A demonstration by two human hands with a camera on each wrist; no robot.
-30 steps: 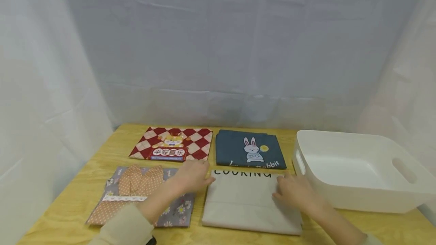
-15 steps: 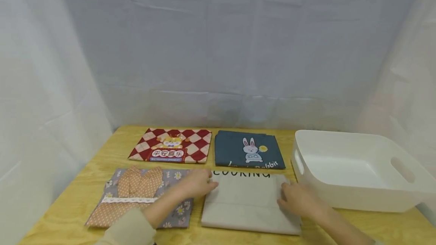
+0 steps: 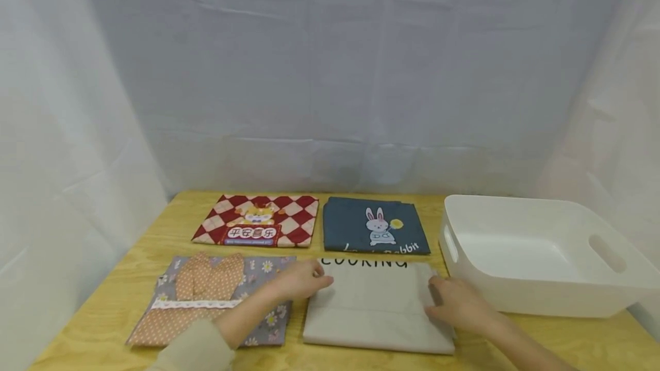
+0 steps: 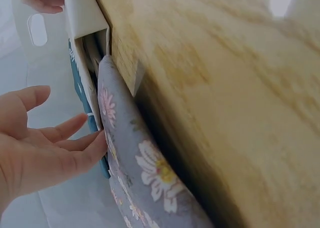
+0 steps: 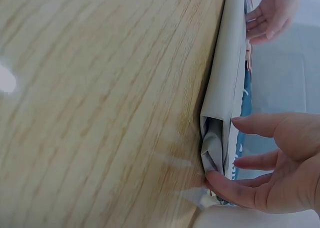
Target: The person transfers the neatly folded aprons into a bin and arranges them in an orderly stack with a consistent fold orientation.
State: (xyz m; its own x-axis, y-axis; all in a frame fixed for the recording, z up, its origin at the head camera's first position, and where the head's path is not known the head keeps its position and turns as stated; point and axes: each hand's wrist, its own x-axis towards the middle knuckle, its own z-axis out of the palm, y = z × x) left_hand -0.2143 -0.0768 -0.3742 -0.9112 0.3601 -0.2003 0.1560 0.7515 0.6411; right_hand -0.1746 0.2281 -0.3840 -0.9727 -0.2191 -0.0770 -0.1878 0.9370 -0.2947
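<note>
A folded beige apron (image 3: 378, 308) printed with "COOKING" lies flat on the wooden table, front and centre. At its upper left edge is my left hand (image 3: 299, 280), fingers relaxed and thumb over the cloth. In the left wrist view that hand's fingertips (image 4: 100, 140) are right beside the folded grey floral apron (image 4: 150, 173). My right hand (image 3: 456, 304) is at the beige apron's right side. The right wrist view has its thumb near the top layer and a lower fingertip (image 5: 215, 180) at the open folded end; nothing is pinched.
Behind lie a folded red-and-cream checked cloth (image 3: 299, 219) and a dark teal folded cloth (image 3: 345, 225) with a rabbit. The grey floral apron with an orange dotted bow sits at left. A white handled bin (image 3: 546, 296) stands at right, close to my right hand.
My left hand has shifted slightly toward me and to the right. My right hand has slid a little outward and nearer along the beige apron's right edge. The folded cloths stay in place.
</note>
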